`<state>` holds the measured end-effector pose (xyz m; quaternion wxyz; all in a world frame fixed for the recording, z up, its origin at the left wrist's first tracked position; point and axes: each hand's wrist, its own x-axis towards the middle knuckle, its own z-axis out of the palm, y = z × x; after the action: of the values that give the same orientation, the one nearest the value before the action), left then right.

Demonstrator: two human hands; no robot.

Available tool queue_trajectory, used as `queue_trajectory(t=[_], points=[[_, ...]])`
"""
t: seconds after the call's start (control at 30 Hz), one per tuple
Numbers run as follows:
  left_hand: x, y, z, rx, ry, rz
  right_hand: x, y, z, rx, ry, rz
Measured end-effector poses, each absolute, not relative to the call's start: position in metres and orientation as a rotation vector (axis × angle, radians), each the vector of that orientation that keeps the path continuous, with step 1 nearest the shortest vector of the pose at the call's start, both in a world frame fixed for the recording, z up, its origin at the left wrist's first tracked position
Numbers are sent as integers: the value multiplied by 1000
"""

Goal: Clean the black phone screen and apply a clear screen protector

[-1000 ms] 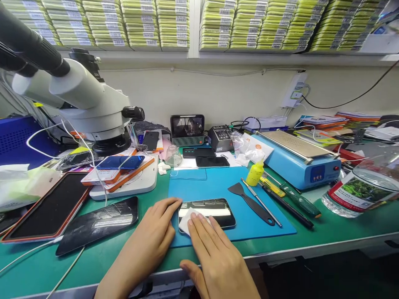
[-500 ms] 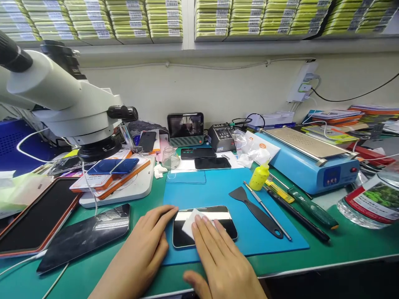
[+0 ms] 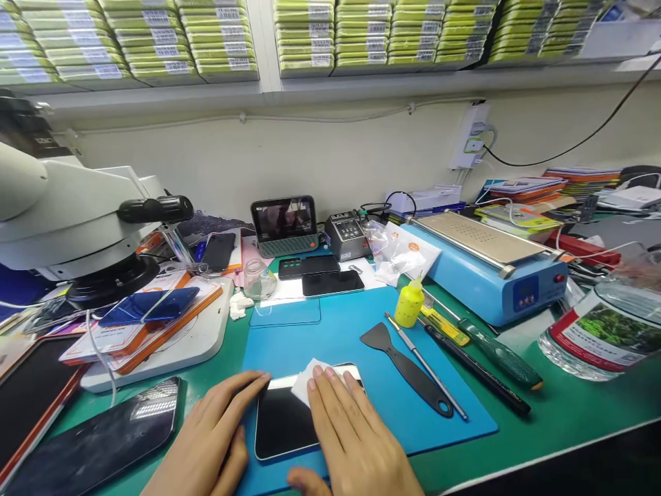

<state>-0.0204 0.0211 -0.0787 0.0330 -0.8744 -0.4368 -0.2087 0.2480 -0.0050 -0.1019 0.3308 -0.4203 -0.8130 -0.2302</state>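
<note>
Wiping step: near the front edge of the blue rubber work mat (image 3: 361, 331), the left hand (image 3: 206, 441) lies flat steadying the black glossy smartphone (image 3: 281, 424) while the right hand's (image 3: 356, 441) flat fingers press a white wipe (image 3: 304, 380) onto its far end; the next stroke likely calls for even pressure across the glass.

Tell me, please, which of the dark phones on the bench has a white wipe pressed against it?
The phone on the blue mat, between both hands; the right hand presses the white wipe on it. The others lie untouched.

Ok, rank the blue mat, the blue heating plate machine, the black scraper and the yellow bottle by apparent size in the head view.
1. blue mat
2. blue heating plate machine, though it sits farther back, so it looks smaller than it is
3. black scraper
4. yellow bottle
</note>
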Motion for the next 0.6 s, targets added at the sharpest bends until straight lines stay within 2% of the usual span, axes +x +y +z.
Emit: queue_trajectory(t=[0.07, 0.17, 0.27, 0.4, 0.6], points=[[-17, 20, -76, -2677, -1355, -656, 249, -11, -118, -1064, -1927, -657], [-11, 18, -71, -2659, -1419, -704, 262, -22, -125, -1101, -2075, -625], [-6, 16, -67, -2676, -1468, -740, 277, -22, -105, -1030, -2275, -638], [-4, 12, -63, -2711, -1564, -766, 278, -11, -76, -1148, -2274, -562], [-3, 10, -61, -2780, -1679, -819, 277, -26, -79, -1192, -2229, -446]])
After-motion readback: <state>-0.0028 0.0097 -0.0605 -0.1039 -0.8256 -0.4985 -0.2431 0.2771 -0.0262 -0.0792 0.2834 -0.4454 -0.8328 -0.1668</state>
